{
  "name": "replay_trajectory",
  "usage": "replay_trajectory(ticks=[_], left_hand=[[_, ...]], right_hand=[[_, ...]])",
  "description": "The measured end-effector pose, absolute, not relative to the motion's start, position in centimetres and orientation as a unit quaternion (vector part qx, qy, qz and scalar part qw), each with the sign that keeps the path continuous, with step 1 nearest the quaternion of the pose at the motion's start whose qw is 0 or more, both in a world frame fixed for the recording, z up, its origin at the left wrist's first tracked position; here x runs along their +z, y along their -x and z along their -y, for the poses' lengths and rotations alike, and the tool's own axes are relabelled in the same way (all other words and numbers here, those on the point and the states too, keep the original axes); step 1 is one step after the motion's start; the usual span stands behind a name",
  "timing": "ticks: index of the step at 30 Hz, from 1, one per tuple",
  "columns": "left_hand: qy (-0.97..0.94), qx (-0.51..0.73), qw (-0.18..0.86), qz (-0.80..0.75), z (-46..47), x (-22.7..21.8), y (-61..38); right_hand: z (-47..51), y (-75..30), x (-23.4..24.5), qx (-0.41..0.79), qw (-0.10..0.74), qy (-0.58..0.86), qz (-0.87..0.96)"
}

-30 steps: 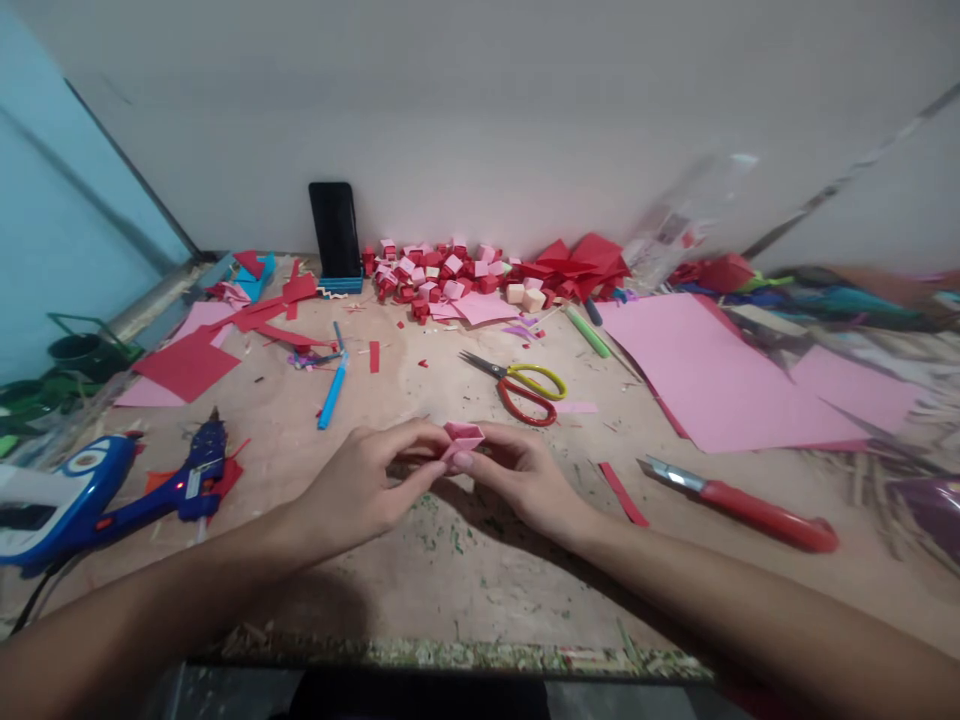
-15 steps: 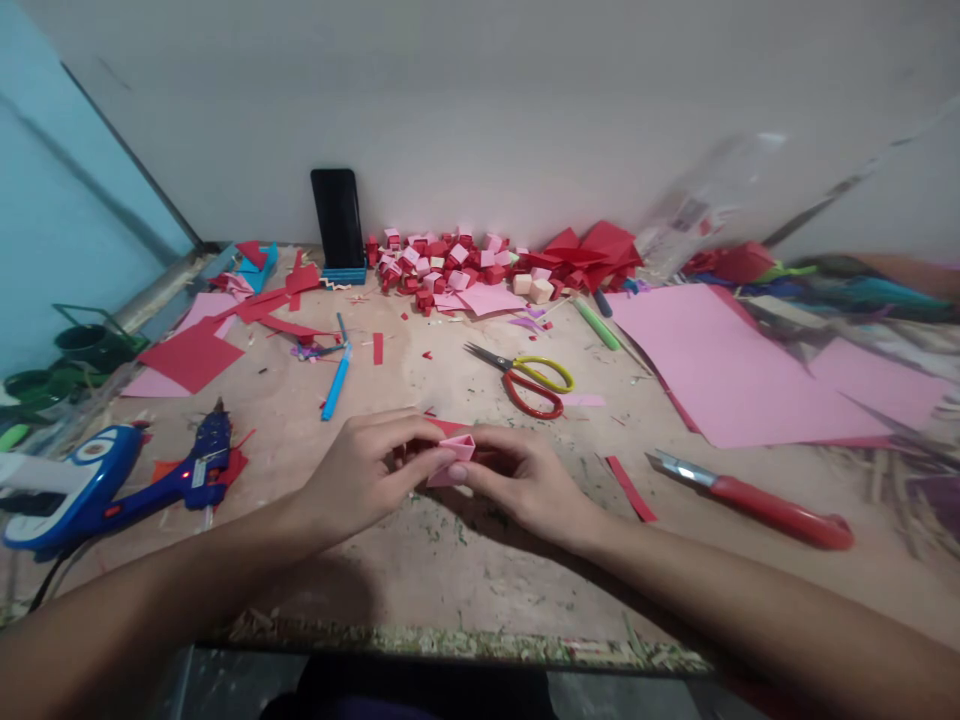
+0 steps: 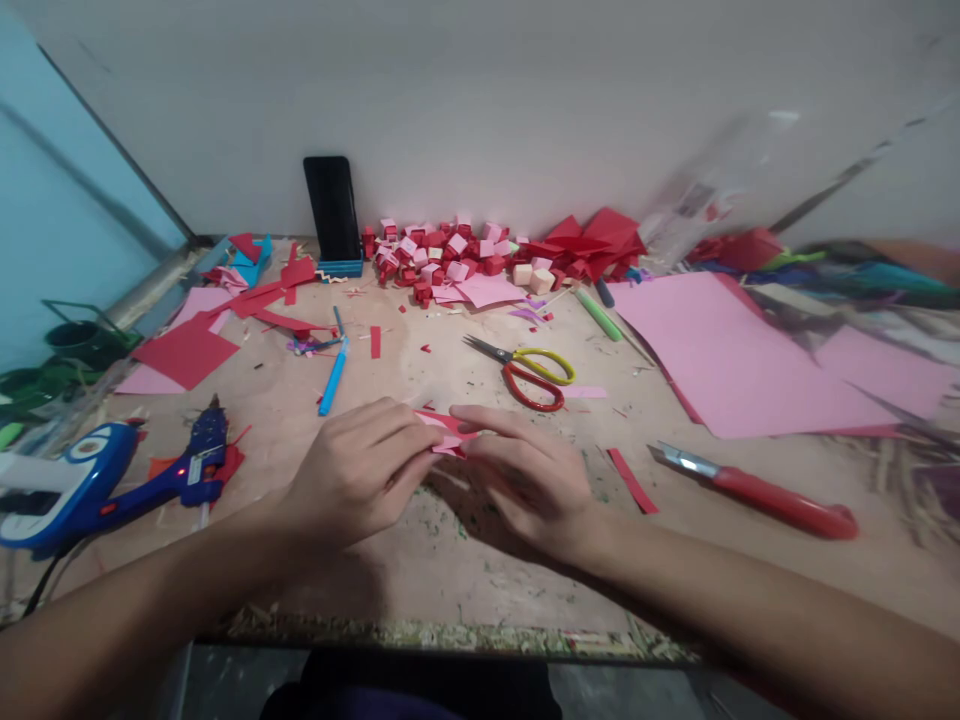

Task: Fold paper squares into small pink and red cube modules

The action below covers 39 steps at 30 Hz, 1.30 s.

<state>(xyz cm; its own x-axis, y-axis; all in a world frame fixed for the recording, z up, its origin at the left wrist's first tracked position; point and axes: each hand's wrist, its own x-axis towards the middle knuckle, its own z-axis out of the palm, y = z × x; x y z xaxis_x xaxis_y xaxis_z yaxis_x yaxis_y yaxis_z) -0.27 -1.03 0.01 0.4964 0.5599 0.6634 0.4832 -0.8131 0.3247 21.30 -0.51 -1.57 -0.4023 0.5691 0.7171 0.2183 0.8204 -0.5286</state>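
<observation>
Near the front of the table, a folded piece of pink and red paper (image 3: 448, 433) sits between my two hands. My left hand (image 3: 367, 465) pinches its left side, fingers bent and pressed together. At the right side, my right hand (image 3: 536, 475) has its fingers around the paper, the index finger along the far edge; its thumb is largely hidden. Just beyond the hands lie scissors (image 3: 521, 372) with yellow and red handles. A red paper strip (image 3: 632, 480) lies to the right of my right hand.
A red-handled cutter (image 3: 780, 500) lies at right, near large pink sheets (image 3: 727, 350). At left rests a blue glue gun (image 3: 150, 492). Small red and pink paper boxes (image 3: 442, 255) pile along the back, beside a phone (image 3: 332, 208). A blue pen-like stick (image 3: 334, 378) lies mid-left.
The small pink fold that stood up between my thumbs is now turned flatter, with more red showing. My right thumb has moved off its front and the right fingers have straightened.
</observation>
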Motion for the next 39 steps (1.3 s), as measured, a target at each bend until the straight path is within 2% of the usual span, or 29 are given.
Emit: replay_trajectory(ticks=[7,16,21,26,29,32,36,39], left_hand=[[-0.861,0.393,0.032,-0.320,1.0,-0.3,0.4],[-0.881,0.361,-0.013,-0.306,0.8,-0.5,0.5],[-0.890,0.338,-0.037,-0.304,0.7,-0.2,0.7],[-0.890,0.345,-0.022,-0.296,0.7,-0.1,0.4],[-0.870,0.386,0.026,-0.306,0.9,0.1,0.2],[-0.827,0.428,0.138,-0.336,1.1,0.8,-0.1],[-0.776,0.408,0.286,-0.386,1.2,1.5,-0.3],[-0.743,0.387,0.362,-0.409,1.2,1.5,-0.5]], right_hand=[[0.5,-21.1,-1.8,0.163,0.474,0.280,0.819],[-0.2,-20.9,-1.3,0.145,0.448,0.254,0.845],[-0.4,-21.2,-1.6,0.145,0.400,0.261,0.866],[-0.1,-21.0,-1.4,0.156,0.437,0.302,0.832],[0.0,-21.0,-1.2,0.196,0.468,0.289,0.812],[0.2,-21.0,-1.3,0.282,0.480,0.266,0.787],[0.7,-20.7,-1.5,0.414,0.497,0.329,0.688],[1.0,-20.1,-1.1,0.500,0.475,0.355,0.630]])
